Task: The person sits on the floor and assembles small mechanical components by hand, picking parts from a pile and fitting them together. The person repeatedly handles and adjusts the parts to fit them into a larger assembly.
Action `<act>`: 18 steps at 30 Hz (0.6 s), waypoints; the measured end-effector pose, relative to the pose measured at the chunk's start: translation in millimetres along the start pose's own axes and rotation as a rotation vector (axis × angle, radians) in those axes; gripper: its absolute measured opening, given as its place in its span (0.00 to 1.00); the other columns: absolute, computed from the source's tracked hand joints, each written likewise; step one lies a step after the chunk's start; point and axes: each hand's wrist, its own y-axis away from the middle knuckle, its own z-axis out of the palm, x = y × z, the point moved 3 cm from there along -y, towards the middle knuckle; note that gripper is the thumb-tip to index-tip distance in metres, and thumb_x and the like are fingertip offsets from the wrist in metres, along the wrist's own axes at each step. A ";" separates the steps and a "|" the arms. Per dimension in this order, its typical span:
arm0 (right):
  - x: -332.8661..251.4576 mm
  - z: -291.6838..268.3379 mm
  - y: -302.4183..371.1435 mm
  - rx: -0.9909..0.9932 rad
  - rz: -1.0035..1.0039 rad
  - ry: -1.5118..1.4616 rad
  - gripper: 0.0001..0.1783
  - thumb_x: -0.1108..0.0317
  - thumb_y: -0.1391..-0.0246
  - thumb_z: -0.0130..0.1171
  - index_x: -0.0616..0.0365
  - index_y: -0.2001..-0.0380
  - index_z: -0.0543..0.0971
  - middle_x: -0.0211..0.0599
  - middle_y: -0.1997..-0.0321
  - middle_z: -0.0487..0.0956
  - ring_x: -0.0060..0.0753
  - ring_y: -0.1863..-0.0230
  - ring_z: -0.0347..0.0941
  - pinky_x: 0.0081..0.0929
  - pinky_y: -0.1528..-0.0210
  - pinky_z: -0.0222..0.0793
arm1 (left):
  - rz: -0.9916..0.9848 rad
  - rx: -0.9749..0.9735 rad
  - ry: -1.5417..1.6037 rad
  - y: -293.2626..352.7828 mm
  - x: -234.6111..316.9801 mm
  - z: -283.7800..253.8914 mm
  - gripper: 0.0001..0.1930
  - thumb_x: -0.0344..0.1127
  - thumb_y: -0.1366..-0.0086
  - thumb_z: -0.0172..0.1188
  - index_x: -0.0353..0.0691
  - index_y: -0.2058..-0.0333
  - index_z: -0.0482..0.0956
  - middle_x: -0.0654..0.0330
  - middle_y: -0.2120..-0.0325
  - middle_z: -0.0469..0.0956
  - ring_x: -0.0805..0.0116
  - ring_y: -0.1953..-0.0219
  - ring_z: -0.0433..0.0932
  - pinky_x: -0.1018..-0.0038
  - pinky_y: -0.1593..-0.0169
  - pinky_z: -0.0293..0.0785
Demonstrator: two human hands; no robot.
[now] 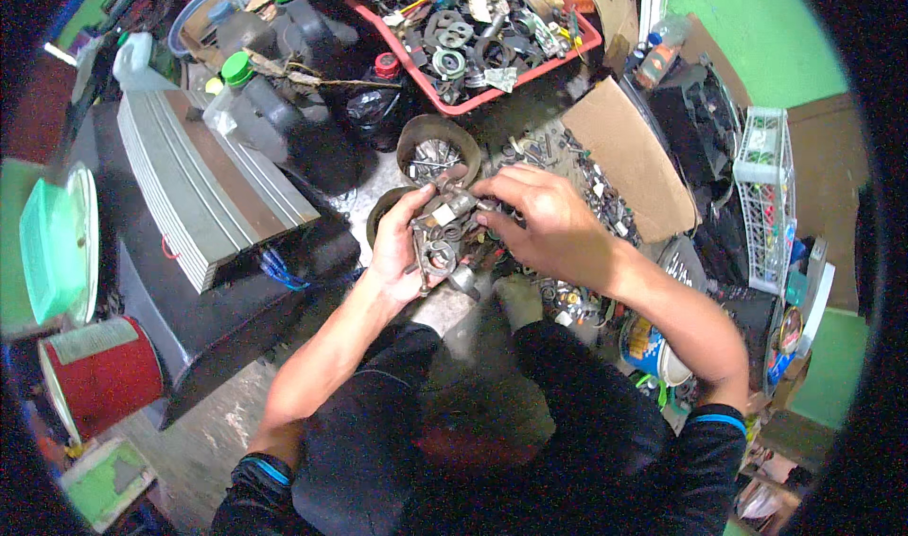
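Note:
In the middle of the head view my left hand (400, 243) is cupped, palm up, around a greasy grey metal part (441, 216) with rings and a round opening. Whether this is one part or several bunched together, I cannot tell. From the right, my right hand (544, 205) reaches over with its fingers bent and pinched at the upper end of the metal. What sits between those fingertips is too small to make out. Just beyond my hands stands a round tin (440, 128) holding thin metal pieces, and a second round container (378, 216) shows partly behind my left hand.
Small screws and hardware (605, 194) lie scattered on the floor, beside a cardboard sheet (636, 158). A red crate (445, 104) full of metal parts stands beyond. Dark jugs (248, 111) and a ribbed grey panel (213, 186) are at left, a blue-and-white tub (655, 352) at right.

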 end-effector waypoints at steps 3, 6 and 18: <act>-5.2 6.5 -0.2 0.033 -0.070 -0.059 0.13 0.74 0.52 0.62 0.67 0.61 0.76 0.48 0.71 0.74 0.51 0.66 0.72 0.40 0.62 0.69 | -0.010 0.005 -0.032 10.5 2.4 -6.7 0.23 0.47 0.31 0.46 0.47 0.41 0.66 0.54 0.57 0.79 0.58 0.60 0.81 0.59 0.68 0.80; 3.6 16.6 2.2 -0.015 -0.058 -0.091 0.14 0.77 0.53 0.60 0.66 0.60 0.77 0.46 0.72 0.72 0.50 0.67 0.71 0.42 0.63 0.67 | -0.063 0.078 -0.035 20.1 1.0 -16.6 0.23 0.47 0.32 0.47 0.47 0.42 0.65 0.50 0.56 0.77 0.55 0.60 0.79 0.58 0.66 0.79; 122.6 88.3 -20.1 -0.153 0.364 -0.127 0.17 0.71 0.52 0.60 0.64 0.57 0.78 0.55 0.61 0.78 0.57 0.57 0.75 0.45 0.55 0.70 | 0.138 0.265 0.077 28.5 6.9 -59.8 0.28 0.54 0.34 0.44 0.32 0.51 0.71 0.50 0.63 0.76 0.57 0.67 0.75 0.57 0.60 0.76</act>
